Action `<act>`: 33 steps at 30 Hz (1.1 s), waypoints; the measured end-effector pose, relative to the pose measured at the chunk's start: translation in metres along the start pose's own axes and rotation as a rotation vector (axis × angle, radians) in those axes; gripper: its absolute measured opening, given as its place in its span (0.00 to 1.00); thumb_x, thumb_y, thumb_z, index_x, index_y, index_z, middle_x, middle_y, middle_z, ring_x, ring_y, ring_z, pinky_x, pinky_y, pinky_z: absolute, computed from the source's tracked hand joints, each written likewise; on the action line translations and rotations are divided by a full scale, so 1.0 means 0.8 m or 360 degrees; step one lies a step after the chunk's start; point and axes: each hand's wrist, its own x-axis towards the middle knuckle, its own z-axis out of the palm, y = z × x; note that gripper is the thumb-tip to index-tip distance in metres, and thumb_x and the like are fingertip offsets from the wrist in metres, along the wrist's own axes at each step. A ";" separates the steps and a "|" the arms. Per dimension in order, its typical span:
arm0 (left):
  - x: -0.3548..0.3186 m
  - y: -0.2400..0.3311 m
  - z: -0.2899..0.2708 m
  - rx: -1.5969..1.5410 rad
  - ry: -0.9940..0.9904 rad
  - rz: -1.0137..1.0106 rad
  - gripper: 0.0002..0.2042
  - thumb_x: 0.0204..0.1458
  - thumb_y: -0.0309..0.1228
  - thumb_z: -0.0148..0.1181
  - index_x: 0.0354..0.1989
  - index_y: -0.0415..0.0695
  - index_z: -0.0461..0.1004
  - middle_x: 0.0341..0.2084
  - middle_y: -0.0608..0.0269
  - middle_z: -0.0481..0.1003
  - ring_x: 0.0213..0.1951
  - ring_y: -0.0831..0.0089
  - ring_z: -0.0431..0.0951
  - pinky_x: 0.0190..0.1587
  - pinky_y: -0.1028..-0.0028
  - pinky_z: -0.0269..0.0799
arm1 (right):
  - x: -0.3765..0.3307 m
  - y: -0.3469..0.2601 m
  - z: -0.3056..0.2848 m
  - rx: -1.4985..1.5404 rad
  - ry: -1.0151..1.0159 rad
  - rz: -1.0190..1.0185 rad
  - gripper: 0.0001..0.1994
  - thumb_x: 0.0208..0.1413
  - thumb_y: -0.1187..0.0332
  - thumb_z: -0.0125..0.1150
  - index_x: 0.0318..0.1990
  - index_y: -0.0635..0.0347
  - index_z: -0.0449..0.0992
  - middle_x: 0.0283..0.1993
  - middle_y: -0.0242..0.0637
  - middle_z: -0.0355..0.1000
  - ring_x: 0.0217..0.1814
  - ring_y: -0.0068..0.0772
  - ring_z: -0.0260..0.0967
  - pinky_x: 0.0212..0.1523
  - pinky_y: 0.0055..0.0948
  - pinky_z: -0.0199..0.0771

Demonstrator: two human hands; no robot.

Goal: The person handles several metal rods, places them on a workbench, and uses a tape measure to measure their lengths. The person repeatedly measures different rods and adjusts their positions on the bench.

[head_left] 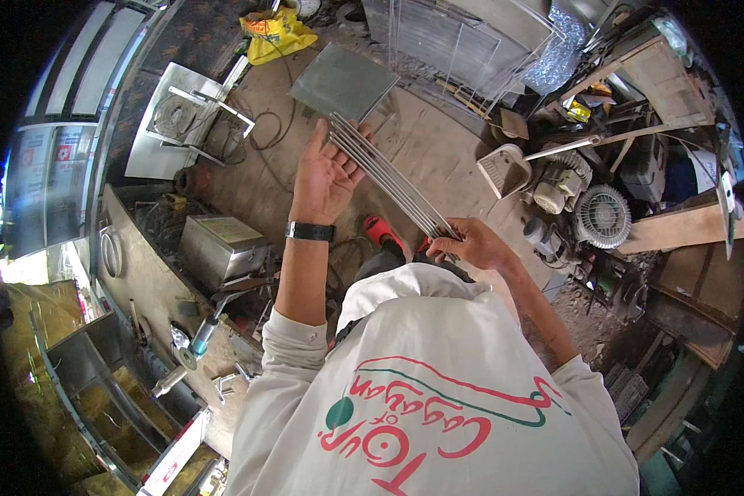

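A bundle of several thin straight metal rods (391,176) slants across in front of me. My right hand (478,245) is closed around its near right end, the thumb pressed on top. At the far left end my left hand (321,183) is open, palm up, with the thumb spread away. The rods cross over its fingers, which partly hide behind them. A black band (310,231) circles my left wrist. Beyond the rod tips a flat grey metal sheet (343,80) lies on the floor.
A workbench (153,269) at left bears a metal box (221,248) and an angle grinder (202,335). A white frame (223,107) and a yellow bag (277,37) stand farther off. At right are a dustpan (504,172), motors (558,186) and a round finned blower (602,217). Cables loop across the floor.
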 end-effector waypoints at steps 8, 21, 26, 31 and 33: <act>0.003 0.002 0.003 -0.0174 0.0360 -0.0146 0.24 0.62 0.51 0.59 0.53 0.41 0.74 0.52 0.56 0.79 0.58 0.62 0.76 0.63 0.61 0.70 | -0.001 0.010 -0.029 -0.0271 -0.0100 0.0176 0.12 0.64 0.65 0.65 0.43 0.67 0.79 0.37 0.35 0.82 0.41 0.21 0.78 0.45 0.27 0.75; 0.005 -0.006 0.002 -0.0325 0.0298 -0.0161 0.27 0.65 0.48 0.50 0.60 0.35 0.68 0.61 0.50 0.72 0.65 0.57 0.69 0.70 0.58 0.60 | -0.005 0.065 -0.062 -0.0378 -0.0164 -0.0010 0.22 0.52 0.60 0.76 0.50 0.62 0.80 0.43 0.33 0.81 0.45 0.26 0.75 0.50 0.29 0.72; -0.014 0.003 0.012 -0.0445 0.0324 -0.0061 0.31 0.63 0.49 0.48 0.63 0.32 0.65 0.62 0.47 0.70 0.65 0.54 0.67 0.72 0.56 0.56 | -0.021 0.065 -0.049 -0.0476 0.0173 -0.0415 0.23 0.50 0.63 0.76 0.52 0.62 0.79 0.43 0.36 0.78 0.45 0.29 0.74 0.49 0.30 0.73; -0.028 0.008 0.027 -0.0597 0.0376 0.0053 0.30 0.63 0.47 0.47 0.61 0.31 0.65 0.63 0.46 0.69 0.68 0.53 0.64 0.74 0.53 0.51 | -0.015 0.066 -0.023 -0.0388 0.0974 -0.0331 0.18 0.51 0.70 0.71 0.50 0.62 0.78 0.41 0.41 0.78 0.41 0.35 0.77 0.44 0.33 0.75; -0.037 0.007 0.034 -0.0632 0.0406 0.0124 0.29 0.63 0.47 0.47 0.60 0.31 0.65 0.63 0.45 0.70 0.68 0.53 0.64 0.74 0.51 0.51 | 0.004 0.067 -0.016 -0.0542 0.1349 -0.0450 0.16 0.52 0.71 0.69 0.49 0.62 0.78 0.40 0.44 0.79 0.39 0.40 0.78 0.42 0.34 0.76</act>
